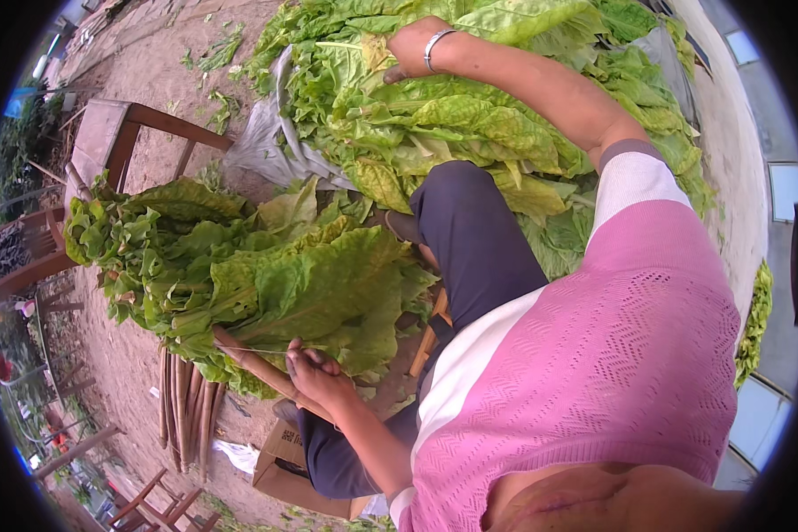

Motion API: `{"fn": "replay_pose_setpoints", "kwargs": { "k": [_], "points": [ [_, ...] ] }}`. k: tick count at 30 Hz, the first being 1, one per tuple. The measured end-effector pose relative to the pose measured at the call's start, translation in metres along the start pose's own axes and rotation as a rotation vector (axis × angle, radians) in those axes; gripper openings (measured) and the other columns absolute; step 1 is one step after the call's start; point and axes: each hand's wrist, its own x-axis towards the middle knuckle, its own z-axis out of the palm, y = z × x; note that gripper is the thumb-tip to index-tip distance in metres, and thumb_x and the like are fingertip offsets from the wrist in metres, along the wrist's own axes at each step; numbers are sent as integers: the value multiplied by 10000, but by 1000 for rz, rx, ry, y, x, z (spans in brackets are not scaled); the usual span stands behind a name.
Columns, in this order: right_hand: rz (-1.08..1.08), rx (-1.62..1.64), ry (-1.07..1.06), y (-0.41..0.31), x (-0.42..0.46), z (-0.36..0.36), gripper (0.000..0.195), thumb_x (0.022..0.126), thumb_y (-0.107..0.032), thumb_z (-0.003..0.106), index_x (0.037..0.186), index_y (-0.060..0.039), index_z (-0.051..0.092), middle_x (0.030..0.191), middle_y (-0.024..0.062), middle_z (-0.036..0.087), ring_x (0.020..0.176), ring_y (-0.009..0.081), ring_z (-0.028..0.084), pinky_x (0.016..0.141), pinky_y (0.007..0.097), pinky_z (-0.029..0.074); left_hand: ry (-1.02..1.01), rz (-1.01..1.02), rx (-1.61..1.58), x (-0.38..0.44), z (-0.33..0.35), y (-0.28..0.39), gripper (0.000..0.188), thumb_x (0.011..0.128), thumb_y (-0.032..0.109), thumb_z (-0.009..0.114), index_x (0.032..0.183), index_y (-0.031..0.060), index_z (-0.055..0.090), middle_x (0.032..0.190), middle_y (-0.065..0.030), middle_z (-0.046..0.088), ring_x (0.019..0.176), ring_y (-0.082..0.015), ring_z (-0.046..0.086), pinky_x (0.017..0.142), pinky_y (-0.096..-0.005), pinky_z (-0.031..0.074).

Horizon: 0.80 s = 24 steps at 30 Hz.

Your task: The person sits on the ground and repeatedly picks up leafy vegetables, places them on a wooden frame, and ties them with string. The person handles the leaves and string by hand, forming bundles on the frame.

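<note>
A bamboo pole (256, 366) runs from the bundle of large green leaves (306, 286) to the person's lap. My left hand (316, 376) is over the pole with curled fingers, pinching a thin string (253, 349) stretched from the pole near the leaves. Whether the palm also grips the pole is unclear. My right hand (415, 50), with a silver bracelet at the wrist, reaches to the large pile of green and yellowing leaves (465, 120). Its fingertips are partly hidden, so a hold on a leaf cannot be told.
A wooden stool (103, 133) stands beyond the bundle, which seems to rest near it. Several poles (189, 405) lie on the ground beside a cardboard box (272, 465). Grey sheeting (266, 146) lies under the leaf pile. More wooden furniture (26, 272) stands at the far left.
</note>
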Motion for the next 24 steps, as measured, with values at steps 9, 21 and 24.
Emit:
{"fn": "replay_pose_setpoints", "kwargs": {
  "k": [9,21,24],
  "points": [
    [168,252,260,-28,30,174,205,680,-83,558,870,-69,634,964,136,570,836,291,608,663,375,507,7,6,-12,9,-10,-11,235,933,247,414,966,36,511,552,-3,427,354,-74,313,299,-211,224],
    [449,746,387,127,-12,79,612,777,-399,616,1188,30,472,1095,228,560,1010,325,548,855,376,424,-37,-5,-76,8,-9,-8,189,922,208,410,948,60,526,560,6,437,357,-68,310,297,-201,223],
    [147,717,370,103,-32,5,566,796,-394,599,1190,-6,480,1112,201,559,998,313,553,847,369,424,-2,72,27,12,-30,-15,195,910,206,441,906,48,555,570,25,418,416,-45,321,365,-171,245]
  ]
}}
